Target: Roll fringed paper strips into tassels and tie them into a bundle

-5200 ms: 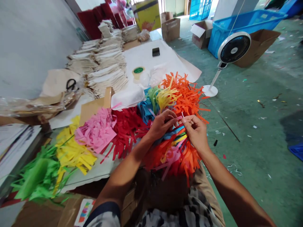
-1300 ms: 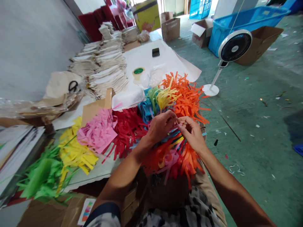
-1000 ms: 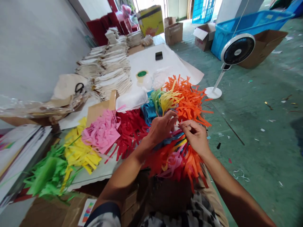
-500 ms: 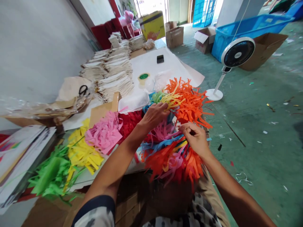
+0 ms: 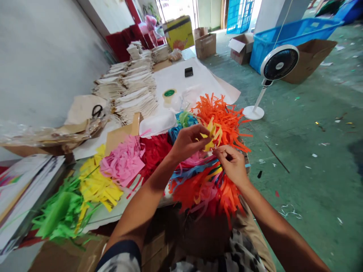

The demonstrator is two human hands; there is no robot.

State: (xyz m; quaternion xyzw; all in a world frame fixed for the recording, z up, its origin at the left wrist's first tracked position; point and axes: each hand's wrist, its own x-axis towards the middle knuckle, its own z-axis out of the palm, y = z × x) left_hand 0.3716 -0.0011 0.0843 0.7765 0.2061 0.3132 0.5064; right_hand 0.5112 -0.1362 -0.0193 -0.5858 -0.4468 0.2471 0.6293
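Note:
A yellow paper tassel (image 5: 216,132) is pinched in the fingers of my left hand (image 5: 188,142), its strips fanning to the right. Just below it my right hand (image 5: 233,164) is closed in a pinch, fingertips near the base of the tassel. What sits in that pinch is too small to make out. Under both hands a bundle of mixed tassels in orange and red (image 5: 190,192), with blue strips (image 5: 187,172), hangs over the table's near edge. Behind the hands lies a pile of orange tassels (image 5: 219,113), with blue tassels (image 5: 174,133) left of it.
Leftward lie dark red (image 5: 155,151), pink (image 5: 121,160), yellow (image 5: 99,185) and green tassels (image 5: 64,211). Beyond are a plastic tray (image 5: 157,124), tape roll (image 5: 169,94), phone (image 5: 188,71), scissors (image 5: 97,110) and stacked pale sheets (image 5: 138,88). A fan (image 5: 279,64) stands right.
My left hand has lifted off the green and blue tassels and moved right and slightly down, bringing the yellow tassel to my right hand. The right hand keeps its pinch.

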